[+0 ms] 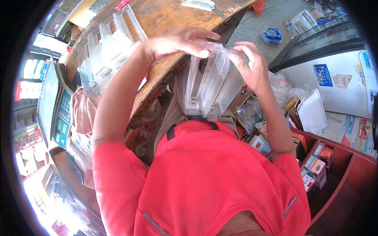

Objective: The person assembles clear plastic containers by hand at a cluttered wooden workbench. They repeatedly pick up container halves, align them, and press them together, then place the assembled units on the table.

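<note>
A clear plastic divider tray (212, 80) with tall parallel walls rests upright against my lap, its far end raised between my hands. My left hand (179, 42) reaches over its far left corner, thumb on the near side and fingers stretched beyond, lightly gripping the edge. At the far right corner, my right hand (252, 65) has its thumb and bent fingers closed on the plastic. Another clear plastic divider tray (106, 51) of similar make lies on the worn wooden table (165, 21), left of my left forearm.
A scale with a keypad (63, 114) stands at the left beside a brown cloth (83, 112). To the right are a dark red wooden drawer unit (346, 185) holding small boxes, a white freezer (334, 84) and plastic bags (281, 88). A blue packet (272, 36) lies on the floor.
</note>
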Demonstrator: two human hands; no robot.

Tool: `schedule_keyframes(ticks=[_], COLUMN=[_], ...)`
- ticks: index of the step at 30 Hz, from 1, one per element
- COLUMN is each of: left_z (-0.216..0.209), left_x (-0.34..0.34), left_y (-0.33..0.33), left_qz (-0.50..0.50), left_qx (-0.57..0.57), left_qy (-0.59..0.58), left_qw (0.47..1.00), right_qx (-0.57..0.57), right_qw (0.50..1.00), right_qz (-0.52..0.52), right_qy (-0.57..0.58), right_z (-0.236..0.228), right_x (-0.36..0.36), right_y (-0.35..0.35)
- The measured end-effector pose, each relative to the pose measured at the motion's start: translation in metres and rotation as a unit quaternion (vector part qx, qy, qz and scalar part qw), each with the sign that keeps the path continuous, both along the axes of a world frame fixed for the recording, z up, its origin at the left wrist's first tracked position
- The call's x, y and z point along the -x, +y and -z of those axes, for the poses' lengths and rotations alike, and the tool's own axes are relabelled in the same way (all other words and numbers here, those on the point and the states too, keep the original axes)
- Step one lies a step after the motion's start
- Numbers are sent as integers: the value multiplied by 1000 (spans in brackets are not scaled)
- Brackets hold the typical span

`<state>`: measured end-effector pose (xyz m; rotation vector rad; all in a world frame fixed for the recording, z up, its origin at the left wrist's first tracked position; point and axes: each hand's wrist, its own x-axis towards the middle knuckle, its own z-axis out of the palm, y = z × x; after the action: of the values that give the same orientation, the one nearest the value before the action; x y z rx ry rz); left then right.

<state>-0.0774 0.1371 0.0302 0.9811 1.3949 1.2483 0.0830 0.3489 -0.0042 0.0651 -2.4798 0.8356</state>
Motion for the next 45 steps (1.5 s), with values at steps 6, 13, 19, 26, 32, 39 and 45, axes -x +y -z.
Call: schedule_keyframes(ticks=[6, 13, 19, 26, 32, 39, 45], left_z=[71, 70, 82, 72, 73, 38, 50], left_x=[-55, -78, -96, -101, -96, -38, -30], left_y=[-7, 18, 23, 22, 16, -3, 9], left_qz=[-146, -163, -200, -204, -249, -325, -334], left_qx=[-65, -95, -85, -58, -85, -318, -364], left_qy=[-119, 3, 30, 34, -11, -188, -327], left_qw=[980, 982, 976, 977, 965, 871, 805], right_qx=[-77, 77, 143, 157, 175, 436, 754], right_qw=[993, 984, 971, 964, 981, 899, 547], right_qz=[90, 142, 151, 156, 65, 43, -237], right_qy=[27, 82, 119, 145, 49, -17, -276], right_z=[-8, 11, 25, 30, 12, -10, 53], right_x=[-8, 3, 0, 1, 13, -27, -54], right_y=[-13, -19, -15, -16, -8, 69, 11])
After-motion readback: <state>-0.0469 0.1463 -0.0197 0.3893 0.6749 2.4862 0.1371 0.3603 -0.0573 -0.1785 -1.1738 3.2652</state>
